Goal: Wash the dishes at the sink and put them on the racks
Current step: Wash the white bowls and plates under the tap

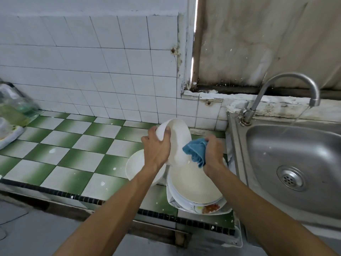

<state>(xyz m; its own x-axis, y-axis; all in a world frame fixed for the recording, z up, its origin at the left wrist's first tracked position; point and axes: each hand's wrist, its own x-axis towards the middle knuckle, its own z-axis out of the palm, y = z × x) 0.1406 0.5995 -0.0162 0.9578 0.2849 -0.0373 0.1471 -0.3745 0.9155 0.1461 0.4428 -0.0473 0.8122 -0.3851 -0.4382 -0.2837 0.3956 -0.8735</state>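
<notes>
Two lots of crockery nearest, at the front edge of the green-and-white tiled tabletop (pixel 73 145). To the right, a pile of plates (pixel 193 187), cream on top and flowered at the bottom, just beside the sink (pixel 295 154). Touching the pile's left side, a white bowl (pixel 134 167) standing upright, partly hidden by the left forearm.

Just above the pile, left grip (pixel 156 145) clamped on a second white bowl (pixel 180 137), thumb hooked over the rim. Held clear of the tabletop, tipped on its side, opening turned to the right. Right grip (pixel 214 152) bunched tight round a blue cloth (pixel 195 151), pressing it against the lower right of that raised bowl.

Further right, steel basin with a round drain (pixel 290 178) in its floor. Behind it, a curved tap (pixel 287 84) arching over the basin, with a thin stream of water falling from the spout.

At the far left edge, blurred bottles and bags (pixel 13 108), too smeared to name more closely. At the very back, white wall tiles (pixel 92 61) behind the tabletop and a stained pale panel (pixel 258 43) behind the tap.
</notes>
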